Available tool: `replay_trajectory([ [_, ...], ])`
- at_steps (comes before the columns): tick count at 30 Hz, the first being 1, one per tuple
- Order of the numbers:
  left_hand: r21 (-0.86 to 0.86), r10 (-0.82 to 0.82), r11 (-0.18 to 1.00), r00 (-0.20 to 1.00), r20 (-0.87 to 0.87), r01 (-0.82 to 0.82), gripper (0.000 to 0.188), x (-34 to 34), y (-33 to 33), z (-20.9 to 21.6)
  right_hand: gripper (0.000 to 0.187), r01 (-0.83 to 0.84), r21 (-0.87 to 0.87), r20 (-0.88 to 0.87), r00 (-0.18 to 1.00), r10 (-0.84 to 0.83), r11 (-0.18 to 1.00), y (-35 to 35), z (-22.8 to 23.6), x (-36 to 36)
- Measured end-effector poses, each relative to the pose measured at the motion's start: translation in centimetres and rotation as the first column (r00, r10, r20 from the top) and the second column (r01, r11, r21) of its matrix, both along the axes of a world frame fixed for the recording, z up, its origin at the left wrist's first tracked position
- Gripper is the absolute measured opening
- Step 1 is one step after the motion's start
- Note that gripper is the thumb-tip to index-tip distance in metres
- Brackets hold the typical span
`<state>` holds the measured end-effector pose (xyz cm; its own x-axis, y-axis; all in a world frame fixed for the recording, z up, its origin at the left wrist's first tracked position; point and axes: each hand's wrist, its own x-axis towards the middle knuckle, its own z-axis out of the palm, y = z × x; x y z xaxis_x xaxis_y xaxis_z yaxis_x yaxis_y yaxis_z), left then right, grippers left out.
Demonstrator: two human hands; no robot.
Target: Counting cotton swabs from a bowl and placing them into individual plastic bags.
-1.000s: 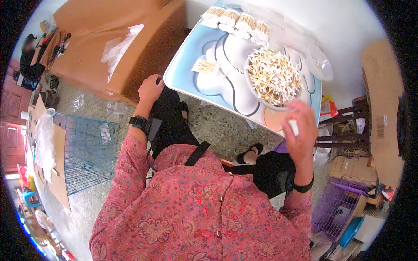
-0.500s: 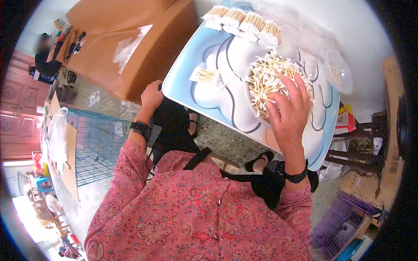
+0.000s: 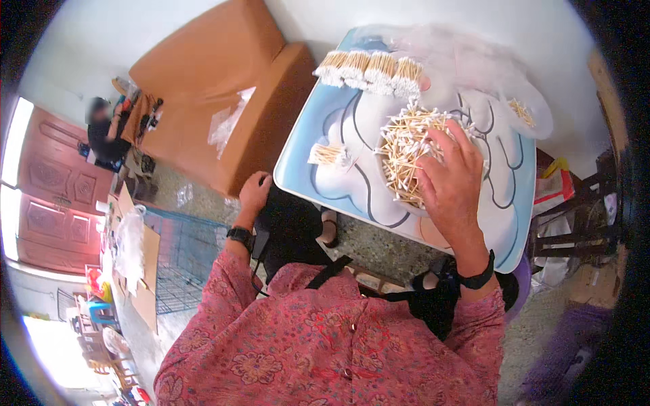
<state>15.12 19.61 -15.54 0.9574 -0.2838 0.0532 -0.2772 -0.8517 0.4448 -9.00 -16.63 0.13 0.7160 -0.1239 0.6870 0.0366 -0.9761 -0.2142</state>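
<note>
A round white bowl (image 3: 381,166) heaped with loose cotton swabs (image 3: 406,145) stands on the small blue-and-white table. My right hand (image 3: 452,177) is over the bowl's right side, thumb and fingers apart, with the fingertips among the swabs; no swab shows clearly gripped. Near the table's left corner, my left hand (image 3: 254,192) rests by my dark-clothed knee. Its fingers are curled, and whatever may lie inside them is hidden. A small bundle of swabs (image 3: 328,155) lies left of the bowl. Several upright swab bundles (image 3: 369,71) stand in a row at the far edge.
Clear plastic bags (image 3: 433,47) and a translucent container (image 3: 540,115) with some swabs sit along the far right. A brown sofa (image 3: 196,128) stands to the left, a blue wire cage (image 3: 179,260) nearer. Another person (image 3: 107,132) sits at the far left.
The view has shifted, so the table and sofa appear lower in the picture. My right hand stays at the bowl with its fingers a little differently placed. My left hand stays by my knee.
</note>
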Motion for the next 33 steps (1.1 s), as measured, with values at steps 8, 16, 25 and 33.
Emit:
replay_trajectory([
  [8, -0.433, 0.02, 0.901, 0.999, 0.044, 0.001, 0.021, 2.7, 5.2, 0.8, 0.008, 0.0, 0.071, 0.049, 0.999, -0.003, 0.998, -1.6, 1.1, -0.8],
  [16, -0.72, -0.218, 0.645, 0.965, 0.146, 0.255, 0.008, -7.0, -8.0, 17.5, 0.007, -0.014, 0.192, 0.172, 0.985, -0.02, 0.981, -3.7, 1.7, -0.6],
  [25, -0.837, -0.804, 0.437, 0.561, -0.199, 0.33, 0.026, -16.0, -21.1, 20.7, 0.008, -0.357, 0.439, 0.373, 0.907, 0.195, 0.824, -2.6, 3.5, -2.2],
  [33, -0.972, -0.801, 0.227, 0.557, -0.219, -0.057, 0.024, -18.2, -24.6, 19.8, 0.012, -0.4, 0.254, 0.414, 0.868, 0.275, 0.88, -2.2, 4.7, -3.3],
])
